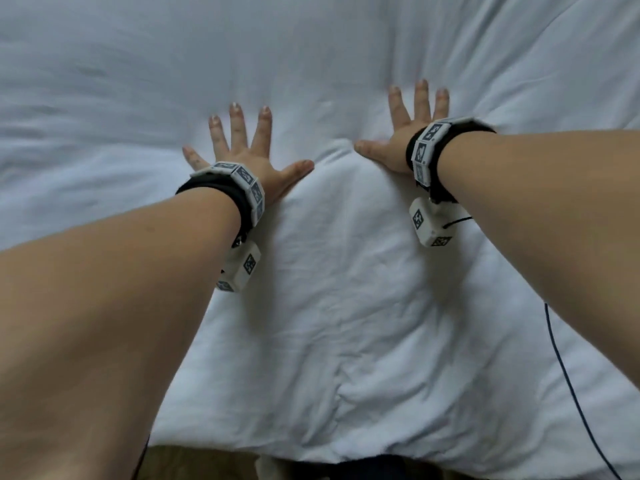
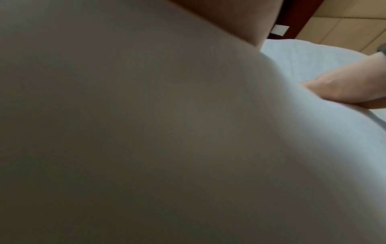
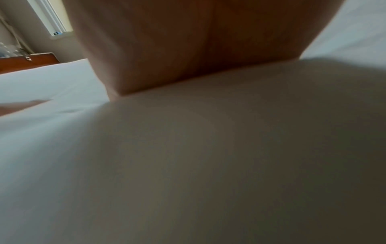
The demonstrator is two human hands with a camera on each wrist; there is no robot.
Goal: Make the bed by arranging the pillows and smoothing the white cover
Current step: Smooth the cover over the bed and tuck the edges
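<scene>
The white cover [image 1: 332, 306] fills the head view, creased between my arms and smoother farther away. My left hand [image 1: 242, 147] lies flat on it with fingers spread wide. My right hand [image 1: 408, 123] presses flat beside it, fingers straight, thumb pointing toward the left hand. A soft ridge of cover bulges up between the two thumbs. Both wrist views sit close to the cover [image 2: 146, 132] [image 3: 229, 165] and are mostly dim fabric. In the left wrist view the right hand [image 2: 344, 94] lies on the cover at the right. No pillow is in view.
The cover's near edge [image 1: 311, 455] hangs at the bottom over a brown floor [image 1: 194, 462]. A thin dark cable [image 1: 568, 386] runs across the cover by my right arm. A wooden headboard or furniture edge [image 3: 31, 61] and a window [image 3: 52, 18] show far left.
</scene>
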